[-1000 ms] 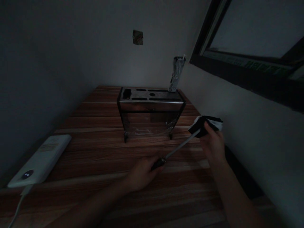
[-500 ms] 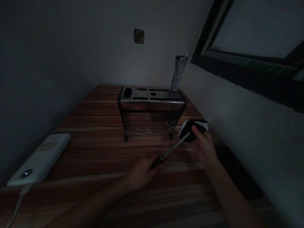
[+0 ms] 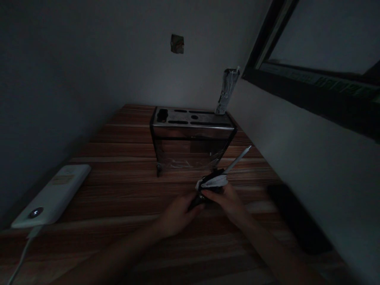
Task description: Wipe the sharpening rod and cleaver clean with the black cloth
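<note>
My left hand (image 3: 179, 213) is closed round the black handle of a sharpening steel (image 3: 237, 159). Its thin pale rod points up and to the right above the table. In my right hand (image 3: 230, 202) is a black and white cloth (image 3: 214, 182), bunched round the rod close to the handle. The cloth covers the rod's lower part, while the upper part and tip are bare. Both hands are close together in front of a knife block (image 3: 194, 133) with a slotted metal top and clear sides. The dim light blurs finger detail.
A wrapped, upright object (image 3: 226, 91) stands at the block's right end. On the left lies a white power bank (image 3: 56, 194) with a cable (image 3: 23, 253). A long black object (image 3: 299, 219) lies along the right wall. The table (image 3: 118, 190) has striped wood grain.
My right hand has slid the cloth down the rod, from its tip to beside the handle, baring the tip. My left hand has stayed nearly in place. The view has shifted slightly.
</note>
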### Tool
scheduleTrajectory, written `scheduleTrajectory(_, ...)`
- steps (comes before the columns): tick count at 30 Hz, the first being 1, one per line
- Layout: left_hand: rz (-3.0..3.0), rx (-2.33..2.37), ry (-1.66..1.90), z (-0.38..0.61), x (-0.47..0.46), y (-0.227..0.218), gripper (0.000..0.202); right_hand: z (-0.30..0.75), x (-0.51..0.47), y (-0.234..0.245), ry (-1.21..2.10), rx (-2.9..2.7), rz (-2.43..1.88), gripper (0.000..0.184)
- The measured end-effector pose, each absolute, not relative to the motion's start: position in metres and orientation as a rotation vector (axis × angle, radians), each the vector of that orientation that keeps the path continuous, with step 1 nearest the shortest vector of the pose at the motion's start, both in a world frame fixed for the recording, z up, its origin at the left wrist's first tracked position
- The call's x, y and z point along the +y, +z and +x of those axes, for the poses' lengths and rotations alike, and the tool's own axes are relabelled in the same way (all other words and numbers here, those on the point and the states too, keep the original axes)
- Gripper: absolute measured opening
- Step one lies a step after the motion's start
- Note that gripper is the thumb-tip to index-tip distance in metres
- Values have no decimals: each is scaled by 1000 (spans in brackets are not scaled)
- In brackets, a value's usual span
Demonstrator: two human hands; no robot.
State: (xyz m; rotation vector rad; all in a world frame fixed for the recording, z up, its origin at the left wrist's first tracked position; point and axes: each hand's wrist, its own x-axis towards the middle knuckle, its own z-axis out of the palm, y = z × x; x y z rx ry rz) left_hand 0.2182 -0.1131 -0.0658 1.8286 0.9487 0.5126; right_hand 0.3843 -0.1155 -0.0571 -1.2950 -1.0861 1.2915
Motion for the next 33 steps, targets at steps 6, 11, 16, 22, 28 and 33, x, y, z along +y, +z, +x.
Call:
scheduleTrajectory(6,1832,954,519,218,-113,-68,21,382,-117,-58,1254,-1131,-1281,26)
scheduleTrajectory(11,1826,955,515,219,-113,-69,22,382,-118,-61,1259,-1094,-1272,29)
scheduleTrajectory(16,1810,946,508,218,-113,-65,24,389,-119,-66,1208,-1059,-1352,33)
scheduleTrajectory(22,1820,952,485,217,-113,-61,24,397,-118,-72,1249,-1055,-1365,33)
scheduleTrajectory(28,1806,957,509,218,-113,-63,24,392,-116,-66,1245,-1069,-1337,29)
scheduleTrajectory(33,1822,941,525,218,-113,-64,22,387,-117,-60,1295,-1049,-1249,25)
